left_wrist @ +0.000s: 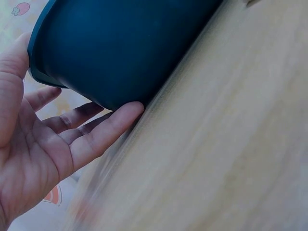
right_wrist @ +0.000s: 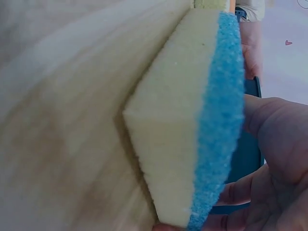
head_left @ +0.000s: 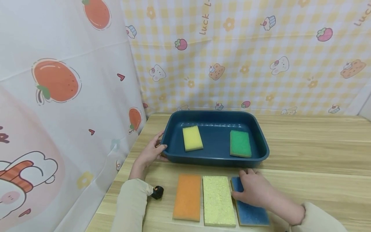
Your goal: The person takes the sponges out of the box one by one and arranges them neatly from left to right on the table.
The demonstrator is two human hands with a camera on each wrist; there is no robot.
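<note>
A dark blue rectangular baking dish (head_left: 214, 160) holds a yellow sponge (head_left: 192, 138) on its left and a green-topped sponge (head_left: 240, 144) on its right. My left hand (head_left: 150, 151) touches the dish's left end, thumb at the rim and spread fingers (left_wrist: 108, 132) along the outer wall. In front of the dish, an orange sponge (head_left: 187, 197), a pale yellow sponge (head_left: 218, 200) and a blue-topped sponge (head_left: 253, 214) lie in a row. My right hand (head_left: 256, 188) grips the far part of the blue one, thumb over its left edge; its cream underside (right_wrist: 168, 139) shows in the right wrist view.
A small black object (head_left: 157, 192) sits at the left sleeve's cuff. Wood-grain tabletop (head_left: 313, 154) extends to the right of the dish. Printed cloth (head_left: 246, 58) hangs behind the table, and another cloth (head_left: 101, 80) hangs along the left side.
</note>
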